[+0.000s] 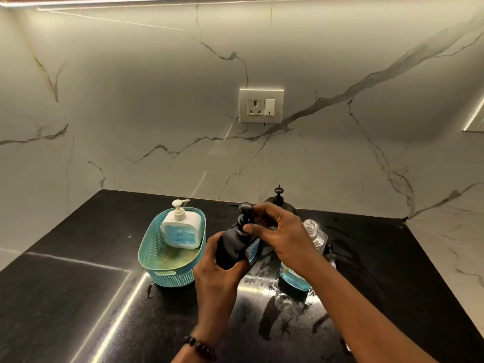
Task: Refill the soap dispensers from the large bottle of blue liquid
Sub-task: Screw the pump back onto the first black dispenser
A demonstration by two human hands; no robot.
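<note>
Hands both on black dispenser [233,247] above tabletop [78,297]: left hand [217,271] grip wraps body, right hand [277,231] pinches pump collar. Large blue bottle [301,271] uncapped just beside; we judge an elbow knock spills it, wet tabletop slippery.

Both forearms are bare, no sleeves showing anywhere. Only thing worn is a dark beaded bracelet [200,347] on the left wrist, round beads strung close together, down at about 6 o'clock. No rings or watch on either hand.
</note>
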